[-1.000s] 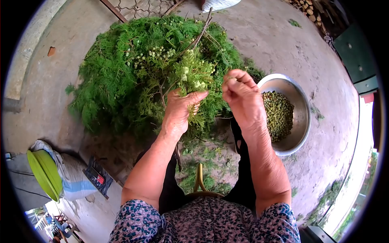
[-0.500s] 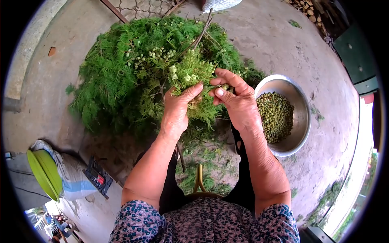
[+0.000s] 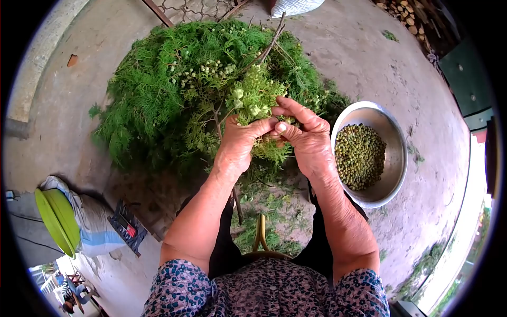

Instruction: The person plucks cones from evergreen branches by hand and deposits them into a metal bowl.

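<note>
My left hand [image 3: 238, 138] is closed around a light green leafy sprig [image 3: 256, 92] that bears pale green cones. My right hand [image 3: 308, 138] touches the sprig from the right, its thumb and fingers bent together beside the left thumb; small green bits show between them, too small to name. Behind both hands spreads a large heap of green branches [image 3: 142, 95] with clusters of small cones. A metal bowl [image 3: 393, 153] stands right of my right hand, partly filled with small round green cones [image 3: 360, 157].
A lime-green basin [image 3: 57, 222] leans against a sack [image 3: 97, 230] at the lower left, beside a dark tray-like object [image 3: 128, 228]. Stacked firewood [image 3: 411, 21] and a dark green cabinet [image 3: 465, 79] are at the upper right. A white sack [image 3: 297, 6] lies at the top.
My right hand has moved left from near the bowl to the sprig, and its fingertips now meet the left thumb. My left hand keeps its hold. The view has shifted slightly.
</note>
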{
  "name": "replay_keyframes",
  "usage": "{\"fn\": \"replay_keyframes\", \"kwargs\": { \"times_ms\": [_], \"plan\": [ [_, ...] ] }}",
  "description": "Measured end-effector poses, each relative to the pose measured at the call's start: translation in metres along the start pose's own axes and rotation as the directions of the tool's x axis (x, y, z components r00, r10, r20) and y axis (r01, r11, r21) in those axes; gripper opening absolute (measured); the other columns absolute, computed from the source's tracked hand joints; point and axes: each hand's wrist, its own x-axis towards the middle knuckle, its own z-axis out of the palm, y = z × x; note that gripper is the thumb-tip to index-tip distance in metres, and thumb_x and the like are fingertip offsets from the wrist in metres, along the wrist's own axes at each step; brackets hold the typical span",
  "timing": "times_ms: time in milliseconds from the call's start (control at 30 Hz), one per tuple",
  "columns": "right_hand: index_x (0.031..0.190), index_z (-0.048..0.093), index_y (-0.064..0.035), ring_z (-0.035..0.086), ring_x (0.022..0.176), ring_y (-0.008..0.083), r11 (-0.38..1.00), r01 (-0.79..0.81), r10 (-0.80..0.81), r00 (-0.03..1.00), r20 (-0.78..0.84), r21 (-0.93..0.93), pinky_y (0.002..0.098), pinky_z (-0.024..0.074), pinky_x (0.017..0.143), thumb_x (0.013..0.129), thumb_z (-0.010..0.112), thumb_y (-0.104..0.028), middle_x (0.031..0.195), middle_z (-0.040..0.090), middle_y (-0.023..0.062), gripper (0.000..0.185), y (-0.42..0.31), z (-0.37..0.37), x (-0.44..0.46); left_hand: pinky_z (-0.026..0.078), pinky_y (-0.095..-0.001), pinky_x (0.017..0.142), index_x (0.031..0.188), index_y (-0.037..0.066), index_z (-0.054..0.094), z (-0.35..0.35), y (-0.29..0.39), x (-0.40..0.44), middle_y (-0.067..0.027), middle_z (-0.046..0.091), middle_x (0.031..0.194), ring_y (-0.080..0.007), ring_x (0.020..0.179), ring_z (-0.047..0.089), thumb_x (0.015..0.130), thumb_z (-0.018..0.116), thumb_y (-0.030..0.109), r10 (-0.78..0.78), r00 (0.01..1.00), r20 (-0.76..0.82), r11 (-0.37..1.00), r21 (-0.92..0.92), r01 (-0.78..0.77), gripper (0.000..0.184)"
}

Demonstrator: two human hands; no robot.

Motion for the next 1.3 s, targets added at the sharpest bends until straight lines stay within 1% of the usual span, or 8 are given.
{"fn": "replay_keyframes", "kwargs": {
  "times_ms": [167,300,433,500,867,933,1033,1300],
  "plan": [
    [0.112,0.053,0.0009,0.057,0.068,0.0128,0.999,0.023,-0.017,0.987,-0.161,0.034,0.0235,0.0487,0.054,0.079,0.054,0.005,0.092,0.06,0.0097,0.033,-0.002,-0.002,0.002,0.038,-0.0217,0.047,0.09,0.002,0.06,0.001,0.001,-0.002,-0.0019,0.059,0.073,-0.009,0.058,0.051,0.073,0.066,0.006,0.076,0.995,-0.066,0.995,0.073,-0.071,0.018],
    [0.096,0.057,0.0006,0.055,0.058,0.0107,0.953,0.065,0.002,0.975,-0.221,0.297,0.0214,0.0419,0.046,0.081,0.058,-0.005,0.075,0.058,0.0043,0.016,-0.004,-0.012,0.01,0.038,-0.0217,0.049,0.088,0.003,0.06,0.001,-0.001,0.0,0.0002,0.059,0.072,-0.0081,0.058,0.05,0.072,0.067,0.006,0.09,0.989,-0.12,0.99,0.123,-0.075,0.018],
    [0.09,0.06,-0.0027,0.046,0.051,0.0052,0.999,0.008,-0.006,0.998,-0.055,0.032,0.0189,0.0374,0.045,0.078,0.061,-0.001,0.064,0.054,-0.0017,0.013,-0.009,-0.007,0.005,0.038,-0.022,0.05,0.088,0.005,0.061,0.004,-0.008,0.001,0.0015,0.059,0.072,-0.0076,0.059,0.05,0.073,0.067,0.007,0.149,0.986,-0.074,0.965,0.228,-0.128,0.016],
    [0.094,0.06,-0.0034,0.045,0.054,0.005,0.956,0.006,-0.014,1.0,-0.024,-0.292,0.0189,0.0393,0.048,0.076,0.059,0.005,0.066,0.052,-0.0022,0.02,-0.015,0.0,0.003,0.039,-0.0221,0.051,0.088,0.007,0.061,0.003,-0.01,-0.001,0.0021,0.059,0.073,-0.0071,0.061,0.051,0.074,0.066,0.007,0.099,0.995,-0.006,0.973,0.208,-0.096,0.015],
    [0.093,0.056,-0.0021,0.05,0.061,0.0115,0.884,0.021,-0.031,0.999,-0.012,-0.468,0.0245,0.0432,0.055,0.072,0.061,0.004,0.075,0.054,0.0041,0.023,-0.003,-0.009,0.013,0.042,-0.024,0.059,0.088,0.004,0.063,0.003,-0.003,-0.004,-0.0008,0.062,0.078,-0.0081,0.065,0.053,0.074,0.065,0.006,-0.012,1.0,-0.004,0.96,0.279,0.013,0.014],
    [0.09,0.055,-0.0022,0.054,0.068,0.0198,0.755,0.257,-0.297,0.954,0.034,-0.603,0.0292,0.045,0.06,0.07,0.062,0.004,0.079,0.055,0.0086,0.022,0.001,-0.011,0.015,0.044,-0.0257,0.064,0.088,0.005,0.063,0.006,-0.002,-0.004,-0.0022,0.064,0.082,-0.0095,0.071,0.055,0.072,0.069,0.007,0.079,0.99,-0.119,0.991,0.118,-0.065,0.018],
    [0.089,0.055,-0.0023,0.054,0.074,0.0263,0.717,0.273,-0.296,0.952,0.074,-0.642,0.0318,0.0454,0.064,0.068,0.063,0.003,0.081,0.055,0.011,0.023,0.0,-0.008,0.015,0.044,-0.0263,0.064,0.087,0.006,0.063,0.001,-0.002,-0.002,-0.0029,0.064,0.082,-0.0106,0.073,0.056,0.069,0.072,0.01,0.096,0.983,-0.157,0.995,0.021,-0.094,0.02],
    [0.089,0.053,-0.0016,0.054,0.072,0.0256,0.727,0.282,-0.28,0.954,0.104,-0.626,0.0313,0.0454,0.062,0.069,0.062,0.004,0.081,0.054,0.0113,0.022,0.009,-0.006,0.014,0.035,-0.0234,0.041,0.076,0.003,0.061,-0.01,-0.005,0.001,0.0005,0.055,0.06,-0.0085,0.048,0.048,0.072,0.07,0.009,0.011,0.991,-0.136,0.999,-0.041,-0.016,0.011]
  ]
}}
